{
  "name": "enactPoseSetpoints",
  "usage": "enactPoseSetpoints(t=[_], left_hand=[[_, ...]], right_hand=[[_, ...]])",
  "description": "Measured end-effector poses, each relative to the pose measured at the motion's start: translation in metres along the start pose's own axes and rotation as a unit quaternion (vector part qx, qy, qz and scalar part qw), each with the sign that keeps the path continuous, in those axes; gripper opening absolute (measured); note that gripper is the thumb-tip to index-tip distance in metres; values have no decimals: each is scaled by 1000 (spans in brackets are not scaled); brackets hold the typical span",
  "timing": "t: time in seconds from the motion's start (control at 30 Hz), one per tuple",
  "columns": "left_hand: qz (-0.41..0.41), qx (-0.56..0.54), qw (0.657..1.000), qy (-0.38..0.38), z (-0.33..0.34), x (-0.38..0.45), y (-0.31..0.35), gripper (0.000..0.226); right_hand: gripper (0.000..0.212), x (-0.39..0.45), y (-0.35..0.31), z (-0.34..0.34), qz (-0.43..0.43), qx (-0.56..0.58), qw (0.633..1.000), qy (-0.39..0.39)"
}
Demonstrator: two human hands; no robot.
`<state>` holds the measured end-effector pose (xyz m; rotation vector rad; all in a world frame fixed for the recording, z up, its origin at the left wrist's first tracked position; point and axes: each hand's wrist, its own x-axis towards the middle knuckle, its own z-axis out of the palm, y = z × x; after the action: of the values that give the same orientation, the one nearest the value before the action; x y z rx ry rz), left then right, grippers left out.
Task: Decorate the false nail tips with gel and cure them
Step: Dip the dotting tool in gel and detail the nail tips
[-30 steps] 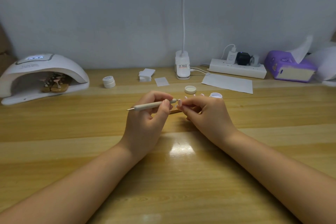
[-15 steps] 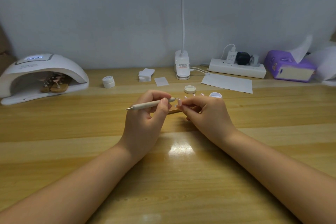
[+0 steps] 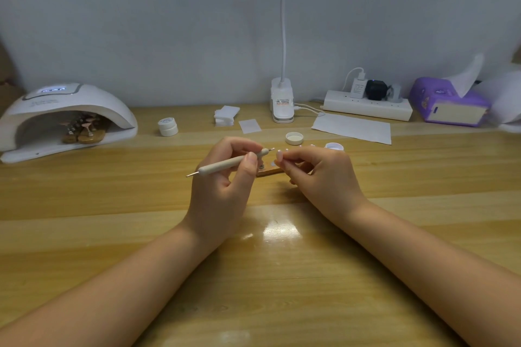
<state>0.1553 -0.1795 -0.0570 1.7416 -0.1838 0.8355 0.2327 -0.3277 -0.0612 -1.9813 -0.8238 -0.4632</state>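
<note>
1. The left hand (image 3: 222,191) pinches a slim, pale dotting tool (image 3: 228,163) between thumb and curled fingers. The tool lies nearly level, its fine metal point aimed left and its small ball end aimed right.
2. The right hand (image 3: 324,177) has its fingertips pinched together on a false nail tip (image 3: 279,155), just right of the tool's ball end; whether the two touch is unclear.
3. Between and behind the two hands sits a small wooden nail stand (image 3: 269,170), mostly hidden. A few more pale tips show just above the right hand, too small to count.
4. Beyond the stand are one open white gel pot (image 3: 334,146) and one white lid (image 3: 294,138). A closed white jar (image 3: 168,126) stands farther left of the stand.
5. Far left of the stand, at the table edge, is one domed white curing lamp (image 3: 67,110), with tips on wooden holders (image 3: 84,132) inside its open mouth.
6. Behind the stand, along the wall: a stack of white wipes (image 3: 225,115), a clip lamp base (image 3: 282,104), one sheet of paper (image 3: 352,128), a power strip (image 3: 366,105) and a purple tissue box (image 3: 448,103).
7. The glossy wooden table (image 3: 253,276) is bare in front of the stand, around both forearms.
</note>
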Motion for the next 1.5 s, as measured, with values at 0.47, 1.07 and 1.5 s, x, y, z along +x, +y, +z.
enactPoseSetpoints(t=[0.47, 1.07, 1.5], left_hand=[[-1, 16, 999, -31, 0, 0, -2, 13], [-9, 17, 1000, -21, 0, 0, -2, 11], [5, 17, 1000, -8, 0, 1, -1, 12]], right_hand=[[12, 0, 2, 0, -26, -8, 1000, 4], [12, 0, 2, 1, -29, -7, 1000, 2], [12, 0, 3, 1, -28, -5, 1000, 0]])
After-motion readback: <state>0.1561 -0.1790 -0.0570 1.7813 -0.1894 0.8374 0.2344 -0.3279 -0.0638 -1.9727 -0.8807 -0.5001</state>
